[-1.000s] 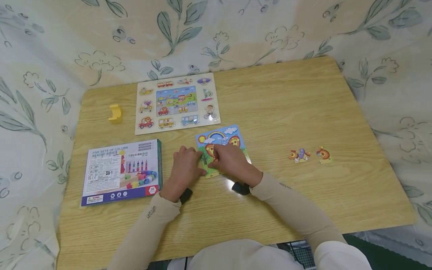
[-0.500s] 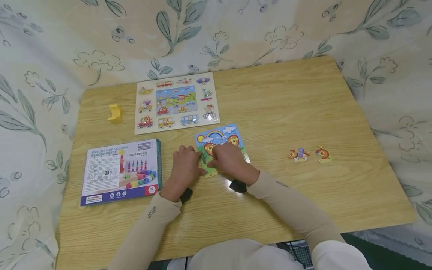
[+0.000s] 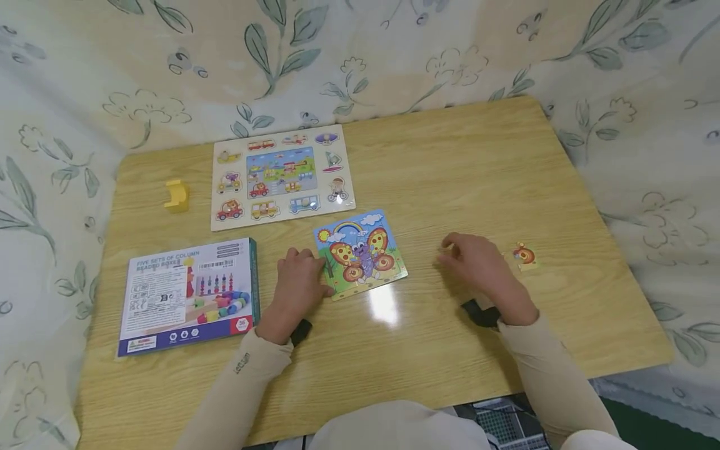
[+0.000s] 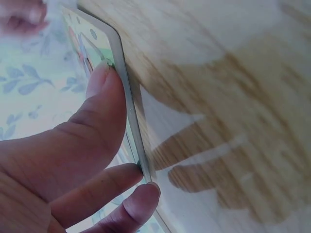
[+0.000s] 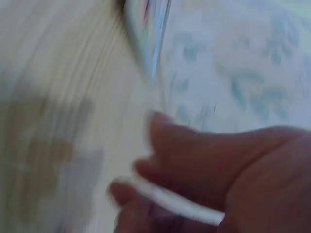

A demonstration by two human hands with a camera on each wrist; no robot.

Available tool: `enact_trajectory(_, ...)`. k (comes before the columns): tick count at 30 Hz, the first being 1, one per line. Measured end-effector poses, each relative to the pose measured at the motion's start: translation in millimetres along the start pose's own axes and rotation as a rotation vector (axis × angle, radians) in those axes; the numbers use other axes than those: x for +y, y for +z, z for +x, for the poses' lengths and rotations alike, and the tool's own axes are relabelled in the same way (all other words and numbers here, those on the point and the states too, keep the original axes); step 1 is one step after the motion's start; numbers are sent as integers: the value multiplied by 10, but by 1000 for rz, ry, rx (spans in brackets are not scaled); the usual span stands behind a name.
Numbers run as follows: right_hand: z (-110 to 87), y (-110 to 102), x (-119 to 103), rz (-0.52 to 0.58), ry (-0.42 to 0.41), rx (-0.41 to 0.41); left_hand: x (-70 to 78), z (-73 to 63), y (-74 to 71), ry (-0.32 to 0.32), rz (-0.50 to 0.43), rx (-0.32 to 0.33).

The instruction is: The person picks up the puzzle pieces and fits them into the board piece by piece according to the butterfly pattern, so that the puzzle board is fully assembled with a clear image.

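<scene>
A square butterfly puzzle board (image 3: 360,286) lies on the table, its picture showing a purple body and orange wings. My left hand (image 3: 298,278) holds it at the near left corner. In the left wrist view the thumb (image 4: 104,92) overlaps its face, with fingers against its edge. My right hand (image 3: 480,265) is over the table to the right of the board, fingers curled. The blurred right wrist view shows a thin, pale-edged puzzle piece (image 5: 180,204) between its fingers. Just beyond that hand lies an orange puzzle piece (image 3: 524,255).
A larger vehicle puzzle (image 3: 284,209) lies behind the butterfly board. To the left is a bead set box (image 3: 154,294), with a yellow curved block (image 3: 177,195) behind it. Floral cloth (image 3: 405,56) hangs along the table's back edge.
My right hand has left the butterfly board and moved right, now covering the spot of the purple-and-orange piece. The left hand stays at the board. The head view has shifted slightly.
</scene>
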State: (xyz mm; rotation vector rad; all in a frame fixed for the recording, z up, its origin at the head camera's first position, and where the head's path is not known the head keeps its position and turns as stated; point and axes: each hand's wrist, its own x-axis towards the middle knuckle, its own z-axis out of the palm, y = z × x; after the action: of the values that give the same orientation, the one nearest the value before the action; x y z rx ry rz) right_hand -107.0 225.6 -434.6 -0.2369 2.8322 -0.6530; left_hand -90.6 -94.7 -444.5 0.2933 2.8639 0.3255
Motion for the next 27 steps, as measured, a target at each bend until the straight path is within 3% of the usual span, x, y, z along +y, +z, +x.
enact_trajectory(5,-214,-146,420,-28,258,22,-15,-15,2,-7,-2,12)
enact_trajectory(9,-308,-143,578,-50,354,9,-10,-11,-10,-6,-9,-9)
enact_trajectory(17,-258,-80,548,8,282,66,-5,-4,-51,-33,-64,-2)
enact_trajectory(21,-230,-57,531,8,299,65,0,3,-53,-30,-88,25)
enact_trajectory(27,-319,3,548,-17,283,43,16,-14,-12,-5,-42,17)
